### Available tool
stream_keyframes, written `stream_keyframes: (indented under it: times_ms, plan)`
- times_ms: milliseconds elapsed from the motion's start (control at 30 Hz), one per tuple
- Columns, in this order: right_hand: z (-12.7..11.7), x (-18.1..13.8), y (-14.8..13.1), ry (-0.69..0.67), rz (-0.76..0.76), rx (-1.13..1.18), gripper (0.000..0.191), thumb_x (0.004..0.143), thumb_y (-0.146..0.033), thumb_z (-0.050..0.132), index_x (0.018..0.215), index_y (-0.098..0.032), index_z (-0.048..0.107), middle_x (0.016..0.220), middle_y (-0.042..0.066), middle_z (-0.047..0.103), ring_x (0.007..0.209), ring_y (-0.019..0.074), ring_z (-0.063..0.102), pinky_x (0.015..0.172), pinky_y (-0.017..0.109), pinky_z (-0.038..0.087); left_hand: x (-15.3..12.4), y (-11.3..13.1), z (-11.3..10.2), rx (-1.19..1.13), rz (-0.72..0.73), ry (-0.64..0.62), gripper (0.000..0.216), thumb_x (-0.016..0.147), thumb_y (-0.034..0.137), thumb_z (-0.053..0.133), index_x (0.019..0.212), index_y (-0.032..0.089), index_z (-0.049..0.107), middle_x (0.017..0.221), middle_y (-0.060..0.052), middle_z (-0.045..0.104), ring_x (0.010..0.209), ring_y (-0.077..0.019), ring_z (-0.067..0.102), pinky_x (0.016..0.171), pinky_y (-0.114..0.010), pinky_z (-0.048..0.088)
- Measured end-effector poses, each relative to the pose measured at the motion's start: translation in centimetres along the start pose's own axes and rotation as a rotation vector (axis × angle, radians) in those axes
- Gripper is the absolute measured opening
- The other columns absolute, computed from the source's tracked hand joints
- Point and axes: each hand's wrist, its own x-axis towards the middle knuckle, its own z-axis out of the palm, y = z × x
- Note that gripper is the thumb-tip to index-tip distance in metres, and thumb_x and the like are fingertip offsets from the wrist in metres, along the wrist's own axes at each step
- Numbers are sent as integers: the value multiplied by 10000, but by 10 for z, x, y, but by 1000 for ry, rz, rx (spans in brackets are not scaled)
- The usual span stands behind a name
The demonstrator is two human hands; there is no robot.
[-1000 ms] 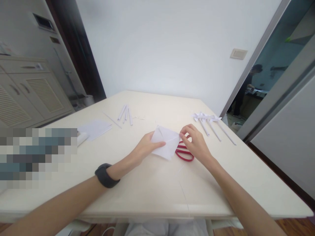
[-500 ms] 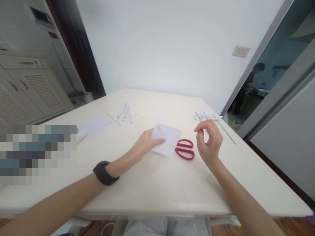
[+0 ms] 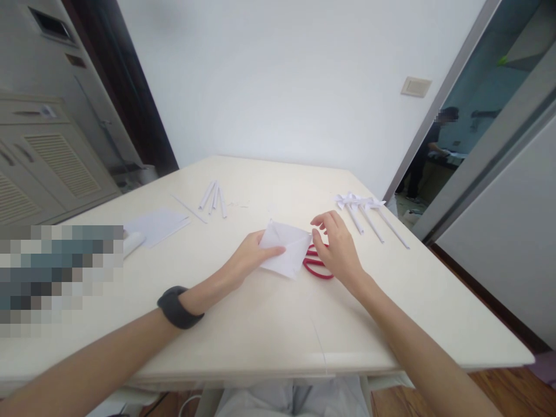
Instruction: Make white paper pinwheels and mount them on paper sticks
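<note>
Between the thumb and fingers of my left hand (image 3: 256,250) is a square sheet of white paper (image 3: 286,255) with diagonal crease lines, held above the table. My right hand (image 3: 336,246) is at the sheet's right corner, its fingers curved and apart; whether a fingertip touches the corner I cannot make out. Red-handled scissors (image 3: 318,270) lie on the table just behind and under the right hand, their blades hidden by the paper. Farther right lie several paper pinwheels (image 3: 356,201) on white rolled sticks.
On the left of the table (image 3: 243,341) are a stack of white paper (image 3: 158,225), a white roll (image 3: 134,243) and several rolled paper sticks (image 3: 214,198). A thin strip (image 3: 319,344) lies near the front edge. Another person (image 3: 428,150) stands beyond the doorway at right.
My right hand has moved left from beside the scissors to the paper's right corner, now partly covering the scissor handles and uncovering the pinwheel sticks. The left hand still holds the sheet.
</note>
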Motion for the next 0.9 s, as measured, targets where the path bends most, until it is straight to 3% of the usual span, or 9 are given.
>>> stream_keyframes:
  times_ms: [100,333,600,900]
  plan:
    - [7,-2,4,-71,51,7,160,830,-217,501,984,-196,466,998,79,527,912,229,519,712,354,456,-1,2,0,1,8,16,390,708,366,670,1039,166,620,1029,-86,693,929,-259,640,741,-317,486]
    - [9,-2,6,-100,64,48,58,836,-182,483,883,-217,484,954,45,517,860,183,533,688,310,479,-1,3,1,-41,-1,-4,435,698,356,672,1087,170,614,1008,-77,699,923,-261,646,745,-325,495]
    - [4,0,-1,-59,50,139,47,853,-177,485,837,-212,511,918,35,530,834,171,539,703,315,477,-2,5,-2,-26,8,9,413,699,364,666,1052,157,615,1041,-98,687,912,-262,652,749,-333,505]
    - [0,0,-1,50,25,129,70,850,-153,496,832,-211,533,900,37,533,816,174,532,706,326,471,-2,5,1,-107,124,-28,411,722,329,651,1093,171,571,1134,-96,652,989,-247,624,804,-327,498]
